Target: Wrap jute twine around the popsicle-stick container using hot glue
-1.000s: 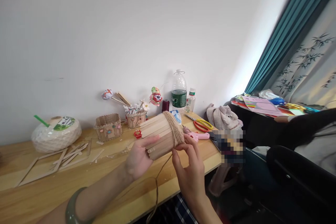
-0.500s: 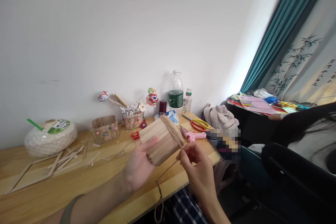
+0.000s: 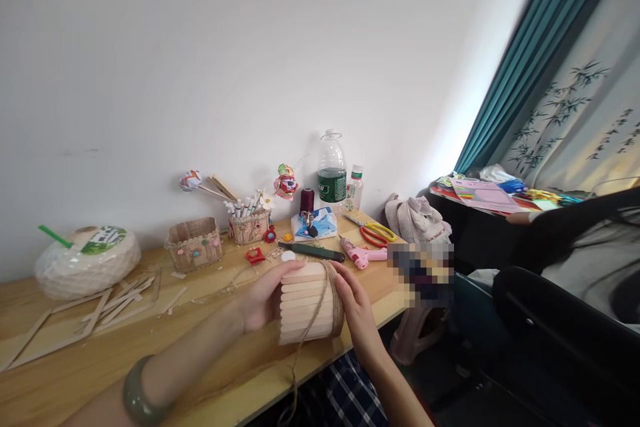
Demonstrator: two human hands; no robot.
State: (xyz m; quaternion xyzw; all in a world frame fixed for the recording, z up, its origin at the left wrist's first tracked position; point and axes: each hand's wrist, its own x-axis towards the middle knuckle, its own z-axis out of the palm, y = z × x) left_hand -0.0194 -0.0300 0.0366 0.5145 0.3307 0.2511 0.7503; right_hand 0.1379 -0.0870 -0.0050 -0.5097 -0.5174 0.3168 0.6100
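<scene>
Gripping a pale cylinder of flat wooden craft sticks from its left side, the left hand has its thumb over the top stick and its fingers curled underneath. The cylinder is turned on its side between both hands, over the near edge of the light wooden table; whether it rests on the wood cannot be told. A green stone bangle circles the left wrist. The right hand closes on the cylinder's right end, fingers pressed over the band of brown jute twine wound around it. A loose strand hangs from the band past the table edge.

Beyond the hands lie a black-handled tool, a pink glue gun and red-and-yellow scissors. To the left, loose craft sticks are scattered in front of a small stick-built box and a white roll with a green label. Against the wall stand a clear plastic water bottle and a maroon thread spool. At the far right, another person's dark sleeve shows.
</scene>
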